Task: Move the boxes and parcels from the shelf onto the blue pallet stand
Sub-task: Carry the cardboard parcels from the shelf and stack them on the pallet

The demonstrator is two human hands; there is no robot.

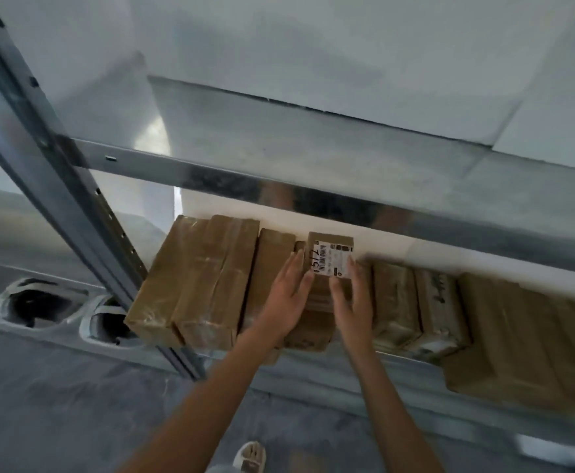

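A row of brown taped cardboard boxes stands on a metal shelf (313, 380). In the middle is a narrow box (327, 295) with a white barcode label on top. My left hand (287, 295) lies flat against its left side, fingers straight. On the right side, my right hand (352, 302) presses with its fingertips on the label's edge. A wide taped box (197, 278) sits to the left and another box (272, 264) stands between it and the labelled one. More boxes (419, 305) continue to the right. The blue pallet stand is not in view.
An upper shelf (279, 186) of galvanised metal hangs just above the boxes. A perforated upright post (84, 213) runs diagonally at the left. Two round openings (40, 302) show in a metal panel at lower left. A shoe (250, 455) stands on the grey floor below.
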